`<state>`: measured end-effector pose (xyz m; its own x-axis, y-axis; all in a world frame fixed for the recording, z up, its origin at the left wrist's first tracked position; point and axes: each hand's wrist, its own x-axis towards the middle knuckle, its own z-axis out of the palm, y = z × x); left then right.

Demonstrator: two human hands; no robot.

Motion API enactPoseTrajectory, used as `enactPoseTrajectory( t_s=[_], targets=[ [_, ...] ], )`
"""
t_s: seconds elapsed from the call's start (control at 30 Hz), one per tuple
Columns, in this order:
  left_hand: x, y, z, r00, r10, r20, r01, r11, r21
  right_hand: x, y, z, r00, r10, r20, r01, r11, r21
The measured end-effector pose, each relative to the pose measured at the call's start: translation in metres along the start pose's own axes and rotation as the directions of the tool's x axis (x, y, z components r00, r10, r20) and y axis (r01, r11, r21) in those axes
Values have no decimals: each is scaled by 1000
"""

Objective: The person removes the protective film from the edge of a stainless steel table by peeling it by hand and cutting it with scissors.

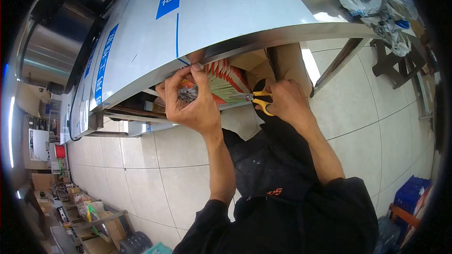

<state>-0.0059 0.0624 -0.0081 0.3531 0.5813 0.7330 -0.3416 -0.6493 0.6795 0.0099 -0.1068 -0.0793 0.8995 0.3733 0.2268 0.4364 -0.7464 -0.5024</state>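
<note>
My left hand [195, 99] is at the front edge of the metal table [226, 11], its thumb and fingertips pinched together at the rim. What the pinch holds is too small to make out. My right hand [288, 101] grips yellow-handled scissors [260, 101], with the blades pointing left toward the left hand. Behind the blades, under the tabletop, are red and green printed packets [226, 81] beside cardboard [289, 66]. A grey crumpled bundle [188, 94] shows through the gap between the left thumb and fingers.
Crumpled plastic film [383, 11] hangs over the table's right end. A dark stool [399, 63] stands on the tiled floor at right. A blue crate [410, 194] sits at lower right. Shelves with assorted items [89, 216] line the lower left.
</note>
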Motion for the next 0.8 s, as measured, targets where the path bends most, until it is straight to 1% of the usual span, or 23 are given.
enactPoseTrajectory(
  t_s=[0.07, 0.13, 0.2, 0.3, 0.37, 0.53, 0.6, 0.67, 0.73, 0.8],
  targets=[
    [0, -1, 0, 1000, -1, 1, 1, 1000, 12, 2, 5, 9, 1000, 2, 30, -4, 998, 55],
    [-1, -2, 1, 999, -31, -9, 31, 999, -37, 2, 13, 21, 1000, -6, 29, 5, 999, 42],
    [-1, -1, 0, 999, -42, 0, 42, 998, -41, 2, 14, 26, 999, -15, 29, 14, 999, 29],
    [-4, -1, 4, 998, -62, -8, 61, 996, -59, 0, 14, 27, 999, 40, 2, -40, 996, 78],
    [-7, -3, 7, 997, -73, -25, 71, 995, -71, -1, 18, 31, 996, 92, -8, -89, 978, 191],
    [-10, -5, 12, 990, -114, -86, 107, 991, -83, -5, 15, 29, 993, 110, -39, -95, 959, 267],
    [-11, -6, 13, 989, -112, -96, 103, 990, -94, -4, 15, 30, 992, 118, -39, -102, 952, 288],
    [-11, -7, 13, 988, -108, -107, 96, 990, -106, -3, 17, 31, 993, 97, -68, -71, 945, 318],
    [-11, -10, 10, 997, -29, -69, 26, 999, -45, -3, 19, 32, 993, 100, -62, -75, 945, 317],
    [-12, -12, 9, 998, -20, -66, 17, 998, -59, -2, 21, 35, 993, 101, -56, -79, 945, 316]
  ],
)
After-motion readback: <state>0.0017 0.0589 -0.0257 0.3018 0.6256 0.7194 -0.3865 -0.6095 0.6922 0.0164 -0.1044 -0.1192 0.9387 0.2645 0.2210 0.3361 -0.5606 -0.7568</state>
